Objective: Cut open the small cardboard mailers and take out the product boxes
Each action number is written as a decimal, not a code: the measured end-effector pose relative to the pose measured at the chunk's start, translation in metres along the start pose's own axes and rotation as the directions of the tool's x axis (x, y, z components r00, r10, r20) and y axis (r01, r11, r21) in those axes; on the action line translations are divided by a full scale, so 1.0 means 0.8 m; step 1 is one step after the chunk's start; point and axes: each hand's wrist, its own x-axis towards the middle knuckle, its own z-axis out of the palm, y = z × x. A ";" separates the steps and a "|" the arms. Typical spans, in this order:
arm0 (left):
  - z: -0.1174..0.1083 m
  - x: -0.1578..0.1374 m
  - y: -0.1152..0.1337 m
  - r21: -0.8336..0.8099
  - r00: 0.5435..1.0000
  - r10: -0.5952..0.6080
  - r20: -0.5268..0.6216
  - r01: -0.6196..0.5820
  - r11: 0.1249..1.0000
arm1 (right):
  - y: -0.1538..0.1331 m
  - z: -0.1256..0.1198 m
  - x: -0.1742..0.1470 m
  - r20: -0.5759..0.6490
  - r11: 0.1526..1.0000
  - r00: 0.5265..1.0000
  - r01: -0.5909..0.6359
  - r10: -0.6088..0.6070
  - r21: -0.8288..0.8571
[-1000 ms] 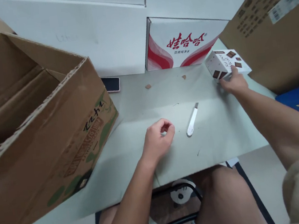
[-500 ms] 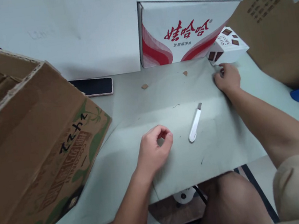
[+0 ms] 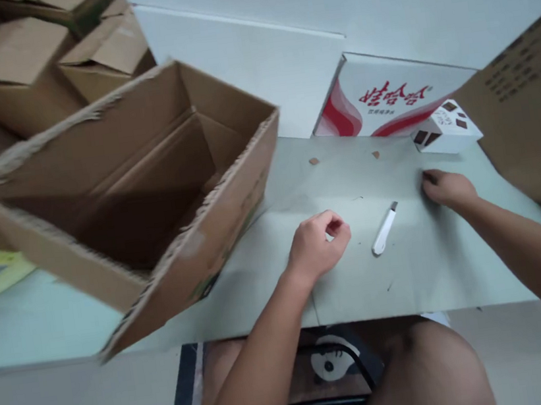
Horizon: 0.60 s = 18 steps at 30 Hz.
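Observation:
My left hand (image 3: 317, 246) rests on the table with its fingers curled round to the thumb. The ring they form is hollow and shows nothing in it. A white utility knife (image 3: 384, 230) with a short blade lies between my two hands, touched by neither. To the right of it, my right hand (image 3: 452, 189) is closed above the table; a dark spot shows between thumb and forefinger, too blurred to make out. Just beyond that hand sits a small white box (image 3: 455, 131) with brown squares printed on it, apart from the fingers.
A large open cardboard carton (image 3: 240, 200) with torn edges stands at left. More cartons (image 3: 16, 53) are stacked behind it. A red-and-white box (image 3: 385, 91) stands at the back, a big brown carton (image 3: 534, 121) at right. Two cardboard scraps (image 3: 313, 161) lie on the table (image 3: 279, 268).
The view has swung left and shows the carton's inside; the phone is out of sight. My right hand has drawn back from the small white box. My left hand keeps its curl.

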 end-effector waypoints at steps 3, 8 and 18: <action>-0.010 -0.008 0.005 -0.019 1.000 0.002 -0.019 -0.002 1.000 | -0.047 -0.017 -0.031 -0.036 0.992 0.997 0.065 -0.061 0.107; -0.022 -0.018 0.010 -0.005 1.000 -0.012 -0.020 0.011 1.000 | -0.194 -0.076 -0.061 -0.197 0.887 0.943 0.323 -0.270 0.331; -0.053 -0.032 0.008 0.035 0.995 -0.031 -0.097 0.035 0.999 | -0.423 -0.199 -0.090 0.161 0.747 0.761 0.532 -0.628 0.398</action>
